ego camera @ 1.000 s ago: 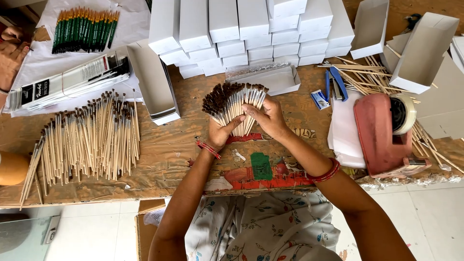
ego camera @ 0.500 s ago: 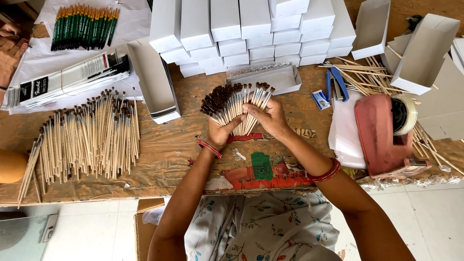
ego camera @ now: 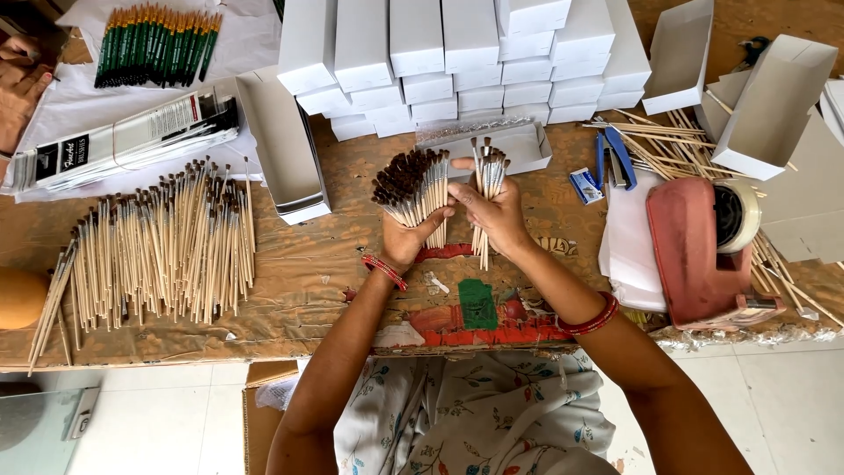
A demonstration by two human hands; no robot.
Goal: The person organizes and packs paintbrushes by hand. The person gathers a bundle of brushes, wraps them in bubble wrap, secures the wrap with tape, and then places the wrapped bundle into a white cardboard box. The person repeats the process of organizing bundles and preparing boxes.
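Observation:
My left hand (ego camera: 406, 239) grips a thick fanned bundle of wooden paintbrushes (ego camera: 413, 186), dark bristles pointing away from me. My right hand (ego camera: 494, 213) holds a smaller bunch of the same brushes (ego camera: 489, 176) just to the right of it, thumb touching the big bundle. Both hands hover over the brown cardboard-covered table (ego camera: 308, 264), near its middle. Red bangles sit on both wrists.
A large pile of loose brushes (ego camera: 149, 246) lies left. Stacked white boxes (ego camera: 457, 53) fill the back, with open boxes (ego camera: 281, 145) beside them. A red tape dispenser (ego camera: 699, 246), blue stapler (ego camera: 615, 158), green-handled brushes (ego camera: 158, 44) and another person's hand (ego camera: 22, 79) are around.
The single fan of brushes has been split: my right hand has drawn a small bunch off to the right, while the left keeps the bigger bundle.

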